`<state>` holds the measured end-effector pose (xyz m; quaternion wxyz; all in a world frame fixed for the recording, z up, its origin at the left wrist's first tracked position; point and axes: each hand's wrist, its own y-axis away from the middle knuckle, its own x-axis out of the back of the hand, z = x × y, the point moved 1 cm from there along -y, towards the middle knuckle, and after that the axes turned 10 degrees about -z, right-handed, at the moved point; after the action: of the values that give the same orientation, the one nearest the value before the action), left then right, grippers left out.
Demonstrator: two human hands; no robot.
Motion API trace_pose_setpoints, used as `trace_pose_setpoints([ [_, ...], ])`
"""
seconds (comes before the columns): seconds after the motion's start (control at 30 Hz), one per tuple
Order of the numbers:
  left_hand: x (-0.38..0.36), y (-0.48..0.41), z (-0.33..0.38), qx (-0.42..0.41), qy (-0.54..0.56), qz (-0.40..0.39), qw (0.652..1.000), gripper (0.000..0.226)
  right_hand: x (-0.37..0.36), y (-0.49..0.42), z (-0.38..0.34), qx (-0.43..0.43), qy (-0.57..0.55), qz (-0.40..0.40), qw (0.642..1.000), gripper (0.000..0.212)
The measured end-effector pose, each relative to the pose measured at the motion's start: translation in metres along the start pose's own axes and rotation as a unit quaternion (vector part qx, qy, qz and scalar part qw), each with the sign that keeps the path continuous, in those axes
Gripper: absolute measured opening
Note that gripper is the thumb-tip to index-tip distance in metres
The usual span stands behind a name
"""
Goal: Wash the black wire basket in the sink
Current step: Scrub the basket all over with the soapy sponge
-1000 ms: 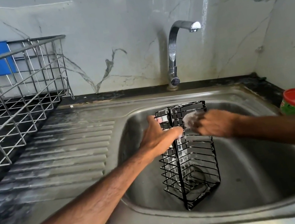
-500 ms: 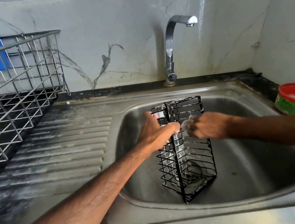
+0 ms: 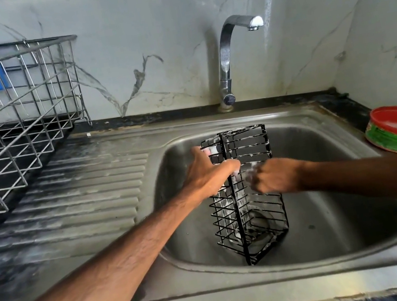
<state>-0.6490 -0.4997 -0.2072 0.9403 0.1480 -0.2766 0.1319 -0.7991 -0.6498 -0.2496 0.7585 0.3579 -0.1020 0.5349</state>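
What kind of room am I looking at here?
Most likely a home kitchen's washing-up corner: a steel sink with a ribbed draining board, a curved tap, and a wire dish rack beside it.

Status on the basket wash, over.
Left hand grips basket top corner; basket upright in sink, sudsy. Right hand fisted against its wires, contents hidden. Tap not running, nothing blocking.
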Motion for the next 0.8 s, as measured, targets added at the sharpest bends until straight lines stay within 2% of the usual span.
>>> trace_pose_setpoints([
  [0.1, 0.001, -0.004, -0.005, 0.007, -0.003, 0.003, 1.000, 0.103, -0.011, 0.007, -0.046, 0.036, -0.015, 0.006, 0.999, 0.008],
  [0.17, 0.001, -0.005, -0.006, 0.004, 0.001, 0.008, 1.000, 0.103, -0.012, 0.009, -0.065, 0.086, -0.071, -0.039, 0.993, 0.004],
  [0.2, 0.000, -0.004, -0.005, 0.003, 0.003, 0.007, 1.000, 0.101, -0.007, 0.009, -0.062, 0.083, -0.110, -0.026, 0.990, 0.002],
  [0.27, -0.001, -0.003, -0.005, 0.010, 0.000, 0.000, 1.000, 0.096, 0.006, 0.001, -0.043, 0.066, -0.193, -0.015, 0.979, 0.011],
  [0.3, -0.001, -0.005, -0.005, 0.015, -0.002, 0.005, 1.000, 0.091, 0.012, -0.005, -0.032, 0.046, -0.203, -0.023, 0.978, 0.019],
  [0.37, 0.002, -0.002, -0.004, 0.023, -0.024, 0.034, 0.999, 0.076, 0.015, -0.015, -0.019, 0.018, -0.172, 0.025, 0.985, 0.028],
  [0.47, 0.002, -0.001, -0.003, 0.023, -0.005, 0.013, 1.000, 0.101, -0.010, -0.016, -0.040, 0.060, -0.095, 0.043, 0.993, 0.060],
  [0.5, 0.001, -0.002, -0.003, 0.025, 0.006, 0.003, 1.000, 0.103, -0.022, -0.015, -0.052, 0.064, -0.093, 0.025, 0.993, 0.062],
  [0.6, 0.003, -0.003, -0.005, 0.025, 0.000, 0.009, 1.000, 0.090, -0.026, -0.003, -0.067, 0.079, -0.113, -0.023, 0.990, 0.045],
  [0.63, 0.002, -0.001, -0.004, 0.029, 0.002, 0.012, 1.000, 0.088, -0.021, -0.001, -0.065, 0.090, -0.150, -0.036, 0.984, 0.036],
  [0.7, 0.000, -0.001, -0.003, 0.024, 0.001, 0.003, 1.000, 0.100, -0.009, 0.003, -0.055, 0.091, -0.259, -0.069, 0.959, 0.023],
  [0.8, 0.000, -0.001, -0.003, 0.000, 0.012, -0.002, 1.000, 0.108, 0.003, 0.006, -0.033, 0.084, -0.460, -0.008, 0.884, 0.030],
])
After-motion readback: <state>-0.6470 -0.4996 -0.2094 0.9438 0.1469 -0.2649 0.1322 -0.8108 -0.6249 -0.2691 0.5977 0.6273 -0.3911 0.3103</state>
